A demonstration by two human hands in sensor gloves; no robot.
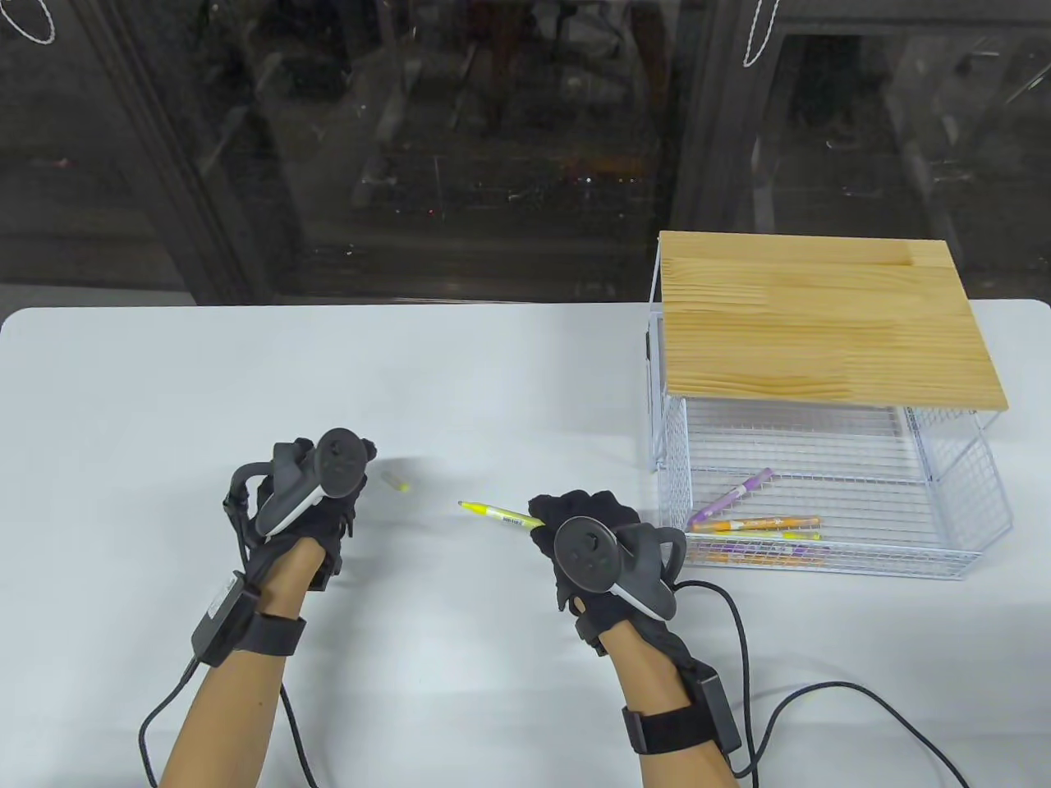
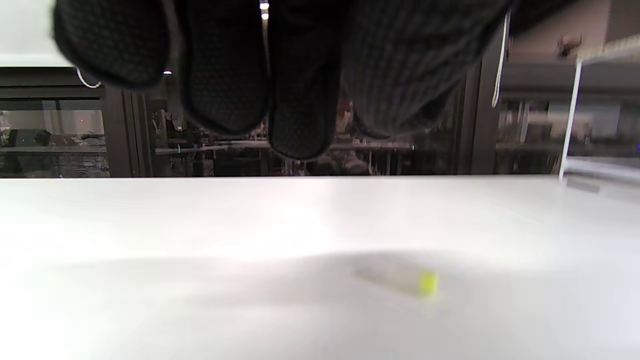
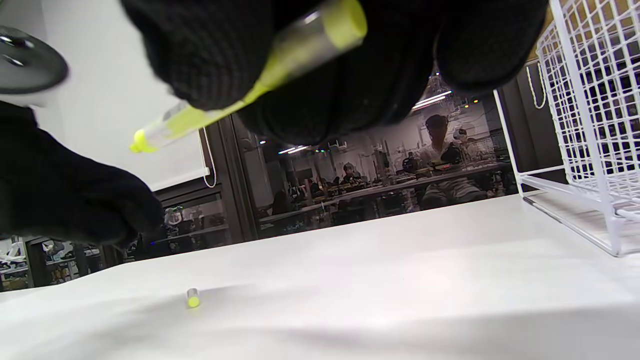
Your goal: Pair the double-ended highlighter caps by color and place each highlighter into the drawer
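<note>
My right hand [image 1: 575,515] grips a yellow highlighter [image 1: 501,515] by its right end. The pen's free end points left, toward the other hand. In the right wrist view the highlighter [image 3: 225,107] runs slanted under my curled fingers [image 3: 220,60]. A small loose cap with a yellow end [image 1: 396,482] lies on the white table between the hands; it also shows as the cap [image 2: 427,283] and the cap [image 3: 193,298]. My left hand [image 1: 341,497] hovers just left of this cap, and its fingers [image 2: 295,125] hang down holding nothing.
At the right stands a white wire organiser with a wooden top [image 1: 821,320]. Its wire drawer [image 1: 821,566] is pulled out toward me and holds purple, orange and yellow highlighters [image 1: 764,524]. Glove cables trail off the near table edge.
</note>
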